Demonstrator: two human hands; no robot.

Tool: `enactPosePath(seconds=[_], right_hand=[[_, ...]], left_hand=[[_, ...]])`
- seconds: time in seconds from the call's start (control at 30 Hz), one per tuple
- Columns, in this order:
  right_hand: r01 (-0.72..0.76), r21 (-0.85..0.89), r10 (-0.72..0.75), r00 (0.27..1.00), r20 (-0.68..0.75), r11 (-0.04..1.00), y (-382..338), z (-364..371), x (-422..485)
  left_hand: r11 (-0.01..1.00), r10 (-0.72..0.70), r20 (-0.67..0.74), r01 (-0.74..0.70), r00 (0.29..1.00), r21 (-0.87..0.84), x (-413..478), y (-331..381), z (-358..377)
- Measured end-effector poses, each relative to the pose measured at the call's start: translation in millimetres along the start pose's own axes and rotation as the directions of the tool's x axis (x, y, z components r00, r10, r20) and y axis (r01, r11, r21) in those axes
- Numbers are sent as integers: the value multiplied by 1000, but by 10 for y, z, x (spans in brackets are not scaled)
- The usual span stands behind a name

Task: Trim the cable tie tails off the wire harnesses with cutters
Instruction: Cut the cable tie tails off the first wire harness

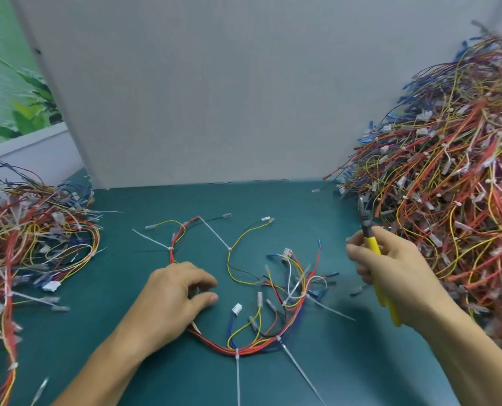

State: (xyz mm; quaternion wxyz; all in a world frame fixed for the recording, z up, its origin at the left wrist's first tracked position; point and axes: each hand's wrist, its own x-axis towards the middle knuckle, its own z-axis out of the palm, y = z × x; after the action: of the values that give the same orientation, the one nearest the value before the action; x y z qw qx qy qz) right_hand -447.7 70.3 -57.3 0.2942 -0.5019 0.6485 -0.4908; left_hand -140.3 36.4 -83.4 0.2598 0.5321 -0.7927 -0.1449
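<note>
Main risk: you nick a wire instead of a tail. Each cable tie tail (238,376) leaves its head tight on the bundle of the wire harness (214,344), so if the cutters (372,244) go in flush w/o a clear look, insulation gets cut too. Worst spot is the harness's tangled right end, where a tail lies across loose white, blue & yellow leads. 2nd risk: the harness slides or twists under the cut, b/c it's held at one place only & the rest lies loose on the green mat (273,200). 3rd: cut too far from the head & a sharp stub stays. Also the cutter tip is very near the pile of harnesses (449,171) right of the harness & could snag it.

Your left hand (173,291) sits on the harness's left arm, fingers curled down over the red bundle, thumb drawn in close to the fingertips. It looks like a pinch on the wires, though the hand hides the contact. Your right hand (390,268) is off to the harness's right, not touching it, fingers wrapped round the yellow handles, blades pointing up & away from you. Can't tell if the blades are apart: too small & blurred. No tail visible on the harness looks trimmed yet
</note>
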Motion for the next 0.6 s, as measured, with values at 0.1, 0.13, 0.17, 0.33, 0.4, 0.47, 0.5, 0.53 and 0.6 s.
enactPosePath(seconds=[0.1, 0.13, 0.17, 0.33, 0.4, 0.47, 0.5, 0.53, 0.6], right_hand=[[-37, -14, 38, 999, 35, 999, 61, -43, 42], [-20, -90, 24, 999, 43, 996, 73, -48, 41], [0, -164, 9, 998, 55, 986, 81, -52, 36], [70, -354, -35, 994, 104, 933, 37, -24, 6], [101, -371, -53, 989, 138, 923, 1, 11, -30], [122, -357, -62, 983, 175, 926, -7, 72, -73], [131, -360, -63, 979, 196, 924, 7, 116, -93], [143, -377, -62, 974, 220, 915, 24, 168, -113], [158, -423, -52, 966, 253, 892, 57, 268, -151]], left_hand=[[997, 81, -102, -81, 991, 7, -29, 81, 44], [991, 130, -128, -130, 983, 7, -44, 120, 66], [983, 180, -143, -182, 973, 1, -63, 167, 93], [933, 345, -126, -355, 930, -66, -132, 450, 232], [908, 408, -91, -415, 908, -64, -120, 564, 266], [885, 465, -25, -465, 885, 19, -67, 643, 312], [876, 477, 19, -477, 879, 79, -36, 676, 344], [877, 462, 55, -465, 885, 123, -2, 703, 377], [910, 369, 102, -382, 924, 159, 77, 726, 439]])
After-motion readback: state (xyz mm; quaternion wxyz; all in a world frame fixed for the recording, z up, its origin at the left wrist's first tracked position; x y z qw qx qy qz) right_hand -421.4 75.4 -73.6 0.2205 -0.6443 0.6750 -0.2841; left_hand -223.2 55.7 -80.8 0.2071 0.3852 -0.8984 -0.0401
